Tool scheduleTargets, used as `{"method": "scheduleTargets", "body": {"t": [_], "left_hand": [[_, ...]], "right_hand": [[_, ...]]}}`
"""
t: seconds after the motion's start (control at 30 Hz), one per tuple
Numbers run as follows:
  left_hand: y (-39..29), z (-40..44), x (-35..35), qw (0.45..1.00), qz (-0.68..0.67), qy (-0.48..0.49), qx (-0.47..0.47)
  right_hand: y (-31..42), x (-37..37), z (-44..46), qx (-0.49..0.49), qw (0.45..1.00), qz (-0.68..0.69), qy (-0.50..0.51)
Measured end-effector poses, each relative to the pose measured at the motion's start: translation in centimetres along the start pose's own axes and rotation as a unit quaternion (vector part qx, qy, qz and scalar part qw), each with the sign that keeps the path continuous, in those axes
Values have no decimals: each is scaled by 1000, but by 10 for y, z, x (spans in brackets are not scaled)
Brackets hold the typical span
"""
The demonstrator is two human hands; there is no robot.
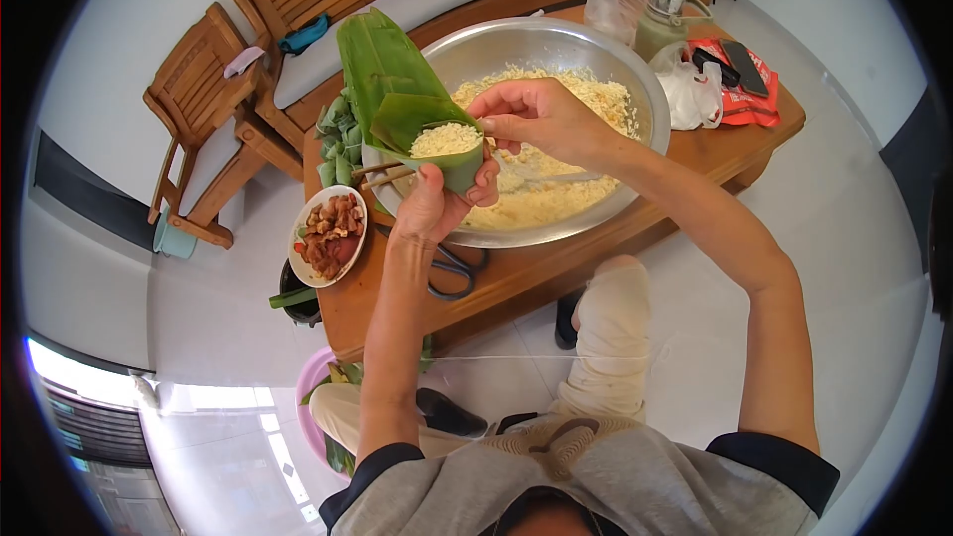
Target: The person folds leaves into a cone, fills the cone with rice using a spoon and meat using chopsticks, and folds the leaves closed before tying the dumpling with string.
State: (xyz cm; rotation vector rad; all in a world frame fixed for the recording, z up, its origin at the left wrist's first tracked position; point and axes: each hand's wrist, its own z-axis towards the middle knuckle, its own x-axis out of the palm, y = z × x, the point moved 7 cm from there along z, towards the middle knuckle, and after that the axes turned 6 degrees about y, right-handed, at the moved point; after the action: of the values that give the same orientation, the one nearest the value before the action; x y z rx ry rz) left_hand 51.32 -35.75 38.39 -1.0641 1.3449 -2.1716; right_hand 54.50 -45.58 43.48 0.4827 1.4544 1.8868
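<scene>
My left hand (pixel 442 201) wraps round the lower part of a folded green leaf cone (pixel 460 172), holding it upright over the near left rim of a big metal basin (pixel 650 104). Pale yellow rice grains (pixel 446 140) fill the cone to its brim, and the long leaf end (pixel 385 74) stands up behind. The fingers of my right hand (pixel 541 121) are pinched at the cone's right edge. More of the same grain (pixel 586 99) lies in the basin, with a spoon-like utensil (pixel 561 178) resting in it.
A white plate of meat pieces (pixel 330 235) is at the table's left edge, near wrapped leaf parcels (pixel 340 139). Scissors (pixel 454 273) lie by the basin. Bags, a flask (pixel 663 25) and a phone (pixel 745 67) stand right. A pink tub (pixel 314 397) with leaves is below.
</scene>
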Motion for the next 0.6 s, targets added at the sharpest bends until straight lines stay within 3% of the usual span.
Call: {"method": "scheduleTargets", "body": {"t": [0.2,0.4,0.5,0.6], "left_hand": [[3,-1,1,999,32,7,-7],[4,3,1,998,-59,-7,17],[2,5,-5,996,-18,-85,13],[8,6,-8,995,-58,-78,-13]], "right_hand": [[0,6,2,-13,999,-23,20],[18,10,5,-26,985,-163,56],[24,11,11,-40,966,-244,73],[25,11,17,7,969,-232,86]]}}
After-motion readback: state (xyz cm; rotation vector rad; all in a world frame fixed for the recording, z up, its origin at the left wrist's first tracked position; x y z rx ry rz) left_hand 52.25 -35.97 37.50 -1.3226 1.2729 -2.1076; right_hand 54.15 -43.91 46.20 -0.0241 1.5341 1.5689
